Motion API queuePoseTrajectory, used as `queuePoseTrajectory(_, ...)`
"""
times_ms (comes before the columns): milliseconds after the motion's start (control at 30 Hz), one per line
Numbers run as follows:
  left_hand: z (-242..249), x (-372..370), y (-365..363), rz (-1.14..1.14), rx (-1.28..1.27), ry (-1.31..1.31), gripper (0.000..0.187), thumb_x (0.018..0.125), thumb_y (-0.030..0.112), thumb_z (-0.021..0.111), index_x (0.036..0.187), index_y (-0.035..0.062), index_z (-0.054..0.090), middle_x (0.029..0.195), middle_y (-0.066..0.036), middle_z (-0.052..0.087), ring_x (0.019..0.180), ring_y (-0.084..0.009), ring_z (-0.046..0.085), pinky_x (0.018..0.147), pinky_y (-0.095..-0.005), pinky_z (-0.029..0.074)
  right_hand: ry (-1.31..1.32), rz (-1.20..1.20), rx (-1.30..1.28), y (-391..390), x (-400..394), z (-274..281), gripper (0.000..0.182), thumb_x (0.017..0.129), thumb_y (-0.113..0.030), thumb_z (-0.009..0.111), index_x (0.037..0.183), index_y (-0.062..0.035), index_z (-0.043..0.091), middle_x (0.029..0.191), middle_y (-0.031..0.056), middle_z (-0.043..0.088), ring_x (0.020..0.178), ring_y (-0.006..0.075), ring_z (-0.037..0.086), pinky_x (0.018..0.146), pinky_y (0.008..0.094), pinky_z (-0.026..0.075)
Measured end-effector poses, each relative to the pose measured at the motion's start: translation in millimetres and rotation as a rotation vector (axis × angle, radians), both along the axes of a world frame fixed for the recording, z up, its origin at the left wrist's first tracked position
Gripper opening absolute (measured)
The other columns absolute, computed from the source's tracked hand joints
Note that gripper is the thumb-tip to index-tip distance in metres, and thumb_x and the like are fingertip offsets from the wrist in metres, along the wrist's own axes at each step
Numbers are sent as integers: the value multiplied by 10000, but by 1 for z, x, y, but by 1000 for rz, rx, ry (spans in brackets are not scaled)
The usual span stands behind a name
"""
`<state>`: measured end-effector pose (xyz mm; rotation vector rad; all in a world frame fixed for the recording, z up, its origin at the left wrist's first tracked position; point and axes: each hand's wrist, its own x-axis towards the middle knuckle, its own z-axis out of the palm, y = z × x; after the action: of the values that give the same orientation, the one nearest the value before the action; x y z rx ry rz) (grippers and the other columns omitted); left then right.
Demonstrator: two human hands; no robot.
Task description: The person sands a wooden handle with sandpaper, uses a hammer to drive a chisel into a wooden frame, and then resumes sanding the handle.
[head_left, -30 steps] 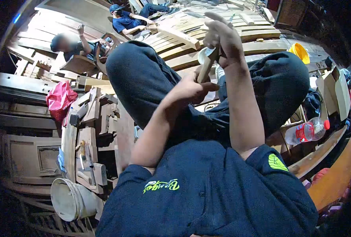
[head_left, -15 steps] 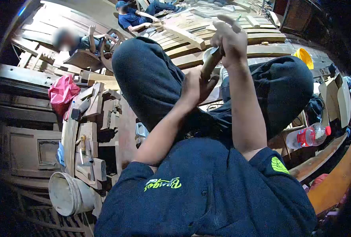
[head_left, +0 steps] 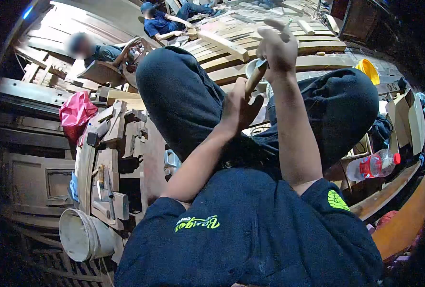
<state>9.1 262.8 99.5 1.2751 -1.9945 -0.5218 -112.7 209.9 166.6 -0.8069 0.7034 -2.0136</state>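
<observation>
Raised between my knees, my left hand (head_left: 237, 109) is closed around the lower part of a slim brown wooden stick (head_left: 254, 82). The stick tilts up and to the right. At its upper end my right hand (head_left: 280, 50) is closed, with the fingers curled and blurred by motion. A small bluish-grey flat edge (head_left: 261, 63) shows where the stick meets the right hand; I cannot make out what it is. The stick's far tip is hidden by the right hand.
Wooden planks (head_left: 274, 50) lie beyond my knees, with a yellow bucket (head_left: 367, 71) at right. A plastic bottle (head_left: 379, 163) lies on my right. On my left are a white bucket (head_left: 85, 234), wood offcuts, hand tools (head_left: 108, 189) and a pink bag (head_left: 77, 114). Two people sit farther off.
The stick and my left hand have shifted slightly, and the stick looks narrower. My right hand has turned a little at the upper end. The person at upper left has lowered a raised hand.
</observation>
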Motion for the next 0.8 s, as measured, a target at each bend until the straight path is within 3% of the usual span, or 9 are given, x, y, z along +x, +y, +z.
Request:
queuePoseTrajectory(67, -13, 2, -11, -15, -223, -34, 328, 736, 194, 705, 876, 8, 474, 658, -160, 561, 605, -328, 587, 541, -396, 452, 18, 155, -42, 1, 0, -2, 331, 755, -29, 583, 1074, 45, 537, 508, 1, 429, 400, 102, 391, 402, 243, 330)
queuePoseTrajectory(200, 7, 12, -9, -199, 585, 93, 327, 721, 239, 759, 803, 38, 514, 586, -28, 477, 455, -111, 415, 425, -283, 321, 41, 258, -46, -4, -5, -9, 367, 763, -63, 588, 1113, 29, 527, 535, 2, 444, 411, 99, 404, 411, 236, 357)
queuePoseTrajectory(267, 20, 21, 3, -278, 1033, 547, 300, 719, 200, 773, 856, 56, 549, 646, 26, 484, 514, -78, 423, 474, -248, 344, 41, 315, -49, -4, -7, -8, 381, 782, -80, 573, 1145, 28, 528, 524, -19, 412, 430, 92, 385, 438, 232, 357)
queuePoseTrajectory(400, 27, 21, 9, -263, 1034, 651, 281, 765, 213, 725, 881, 75, 509, 623, 12, 465, 456, -63, 385, 415, -219, 263, -95, 653, -200, -1, -9, 0, 421, 779, -109, 587, 1171, 26, 515, 537, -21, 410, 438, 94, 390, 443, 233, 366)
queuePoseTrajectory(467, 13, 21, -7, -230, 709, 385, 309, 754, 223, 735, 886, 58, 509, 667, -11, 498, 503, -111, 440, 449, -269, 343, 71, 254, -5, -1, -6, 0, 437, 771, -104, 597, 1175, 29, 497, 527, -16, 410, 430, 93, 389, 432, 233, 361)
queuePoseTrajectory(500, -1, 12, -9, -172, 192, 355, 347, 743, 232, 733, 895, 24, 501, 693, -87, 549, 595, -199, 530, 538, -338, 423, 87, 120, 25, -1, -4, 1, 413, 764, -88, 600, 1143, 38, 495, 509, -2, 421, 417, 95, 390, 415, 243, 355)
queuePoseTrajectory(600, -6, 5, -1, 26, -84, 29, 381, 732, 206, 710, 971, -4, 500, 791, -225, 593, 724, -329, 616, 628, -389, 479, -4, -40, 15, -8, 2, -2, 364, 760, -69, 586, 1095, 47, 506, 501, 9, 430, 410, 97, 391, 402, 259, 349)
queuePoseTrajectory(667, -16, 7, -10, 16, -123, -60, 316, 734, 229, 727, 749, 2, 508, 536, -146, 510, 515, -312, 572, 495, -382, 451, 17, 31, 70, -6, 2, -5, 313, 730, -47, 608, 1021, 40, 535, 536, 41, 494, 400, 115, 456, 388, 257, 402)
queuePoseTrajectory(800, 22, 12, 9, -110, 740, 392, 258, 753, 175, 716, 656, 88, 493, 523, 40, 418, 421, -67, 357, 390, -239, 262, -18, 414, -65, -3, -8, -6, 352, 764, -107, 628, 1076, 29, 539, 524, 24, 483, 385, 110, 439, 379, 248, 369)
